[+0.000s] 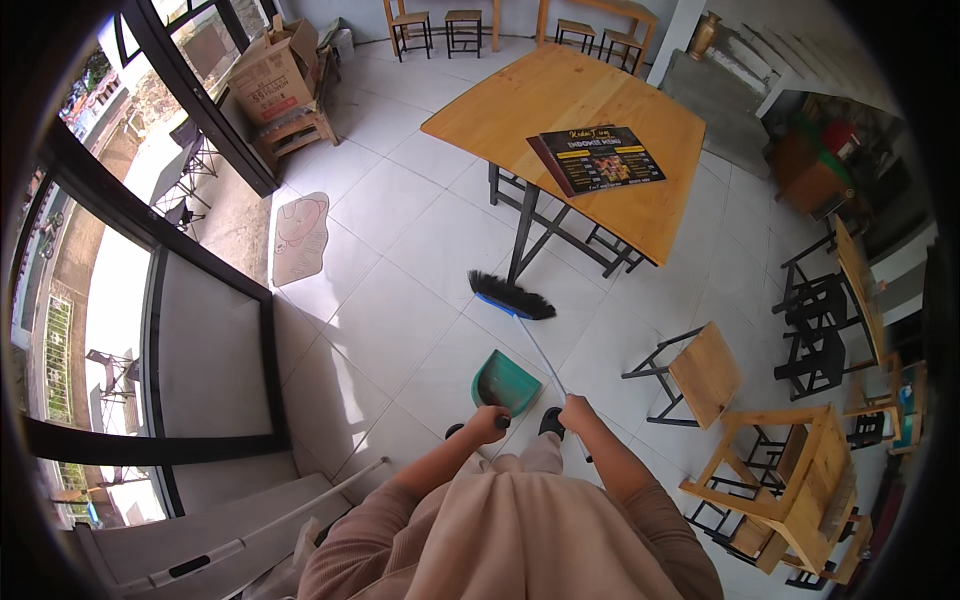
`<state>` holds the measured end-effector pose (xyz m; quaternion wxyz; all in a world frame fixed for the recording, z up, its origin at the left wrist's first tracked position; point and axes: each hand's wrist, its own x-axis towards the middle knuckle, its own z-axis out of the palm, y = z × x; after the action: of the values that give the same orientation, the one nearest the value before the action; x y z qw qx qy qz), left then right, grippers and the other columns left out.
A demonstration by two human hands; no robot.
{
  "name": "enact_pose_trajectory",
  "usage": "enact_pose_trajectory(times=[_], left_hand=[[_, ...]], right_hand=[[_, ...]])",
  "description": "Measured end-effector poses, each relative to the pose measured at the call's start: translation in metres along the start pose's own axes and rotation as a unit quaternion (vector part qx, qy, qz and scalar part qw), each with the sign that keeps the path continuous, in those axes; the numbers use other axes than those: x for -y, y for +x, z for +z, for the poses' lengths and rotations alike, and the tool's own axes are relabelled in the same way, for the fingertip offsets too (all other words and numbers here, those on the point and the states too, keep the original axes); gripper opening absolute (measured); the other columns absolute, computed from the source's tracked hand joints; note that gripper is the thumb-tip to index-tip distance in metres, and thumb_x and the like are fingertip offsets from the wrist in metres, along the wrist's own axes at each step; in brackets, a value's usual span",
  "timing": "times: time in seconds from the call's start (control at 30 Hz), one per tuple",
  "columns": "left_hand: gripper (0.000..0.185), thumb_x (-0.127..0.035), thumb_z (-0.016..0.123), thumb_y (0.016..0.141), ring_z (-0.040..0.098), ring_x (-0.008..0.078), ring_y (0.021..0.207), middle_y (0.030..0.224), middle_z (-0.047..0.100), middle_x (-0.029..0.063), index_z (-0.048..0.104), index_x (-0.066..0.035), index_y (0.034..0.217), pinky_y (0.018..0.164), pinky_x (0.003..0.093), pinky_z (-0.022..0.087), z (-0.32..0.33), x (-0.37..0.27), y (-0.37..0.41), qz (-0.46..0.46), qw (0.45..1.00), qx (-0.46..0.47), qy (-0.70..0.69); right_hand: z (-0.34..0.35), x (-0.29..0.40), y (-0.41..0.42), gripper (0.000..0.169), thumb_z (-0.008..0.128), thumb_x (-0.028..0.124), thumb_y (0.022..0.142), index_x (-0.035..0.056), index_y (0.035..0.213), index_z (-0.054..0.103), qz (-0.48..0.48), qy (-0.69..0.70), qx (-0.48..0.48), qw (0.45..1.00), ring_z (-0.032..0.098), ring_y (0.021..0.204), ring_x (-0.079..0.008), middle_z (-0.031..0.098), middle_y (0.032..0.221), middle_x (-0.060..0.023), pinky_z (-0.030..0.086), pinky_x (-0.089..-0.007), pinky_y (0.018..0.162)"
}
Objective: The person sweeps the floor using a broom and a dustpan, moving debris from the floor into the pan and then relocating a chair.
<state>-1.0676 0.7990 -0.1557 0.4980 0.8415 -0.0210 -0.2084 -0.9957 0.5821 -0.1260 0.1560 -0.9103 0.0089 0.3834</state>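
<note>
My left hand [489,424] is closed around the dark grip of a green dustpan [516,382]. Its scoop hangs below the hand, with some dark residue showing inside; whether it touches the floor I cannot tell. In my right hand [577,415] is the pale handle of a broom [541,352], gripped close to its upper end. The broom's head, blue with black bristles [511,295], lies farther out on the white tiles, beside a leg of the wooden table. My dark shoes show just under both hands.
Ahead stands a wooden table [585,90] with menus [600,159] on it. A wooden stool [705,375] and a stack of wooden furniture [795,487] are at right. Left are a doormat [301,240], a glass door frame [214,345] and a cardboard box [274,79].
</note>
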Motion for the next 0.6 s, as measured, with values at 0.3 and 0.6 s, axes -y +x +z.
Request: enact_pose_trajectory(times=[0.3,0.6], left_hand=[[0.022,-0.003,0.053,0.057,0.057,0.0346,0.075,0.075,0.059,0.0167,0.061,-0.006,0.077,0.066,0.0379,0.045,-0.026,0.012,-0.011,0.005,1.0,-0.008,-0.003],[0.022,-0.005,0.052,0.06,0.056,0.0368,0.076,0.075,0.058,0.0203,0.06,-0.004,0.08,0.066,0.0388,0.044,-0.019,0.034,-0.011,0.027,0.999,0.028,-0.018]], right_hand=[[0.051,-0.007,-0.018,0.027,0.054,0.01,0.073,-0.0093,0.092,0.053,0.008,-0.006,0.04,0.999,0.06,0.079,-0.0324,0.058,0.09,-0.0249,0.051,-0.0356,0.065],[0.017,-0.032,-0.15,0.036,0.054,0.024,0.068,-0.0017,0.093,0.057,-0.048,0.045,0.127,0.99,0.059,0.076,-0.0318,0.06,0.081,-0.0212,0.046,-0.0371,0.069]])
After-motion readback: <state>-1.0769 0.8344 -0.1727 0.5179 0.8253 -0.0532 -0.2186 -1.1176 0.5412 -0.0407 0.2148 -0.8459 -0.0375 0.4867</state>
